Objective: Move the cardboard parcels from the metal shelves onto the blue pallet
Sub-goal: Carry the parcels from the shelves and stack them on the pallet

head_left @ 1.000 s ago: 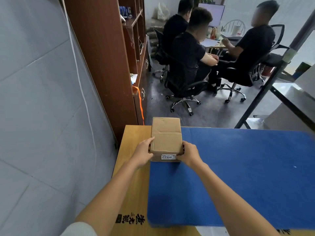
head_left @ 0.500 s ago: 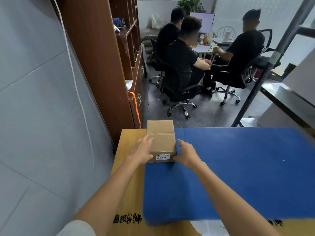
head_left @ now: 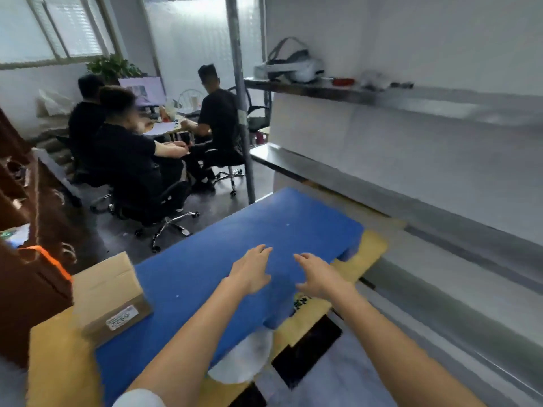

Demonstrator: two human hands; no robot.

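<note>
A small cardboard parcel [head_left: 108, 295] with a white label lies at the left corner of the blue pallet [head_left: 205, 271]. The pallet rests on a yellow wooden base [head_left: 55, 359]. My left hand [head_left: 252, 270] and my right hand [head_left: 318, 274] hover over the middle of the pallet, fingers spread and holding nothing, well to the right of the parcel. The metal shelves [head_left: 382, 183] run along the right side, with large pale parcels [head_left: 396, 151] on them. The picture is blurred.
A brown wooden cabinet [head_left: 26, 259] stands at the left beside the parcel. Three seated people on swivel chairs [head_left: 164, 210] are behind the pallet. A shelf post [head_left: 244, 113] rises at the pallet's far corner. A headset [head_left: 293, 66] lies on the top shelf.
Both hands have let go of the parcel, which stays at the pallet's left corner. The hands and the view have swung right toward the metal shelves.
</note>
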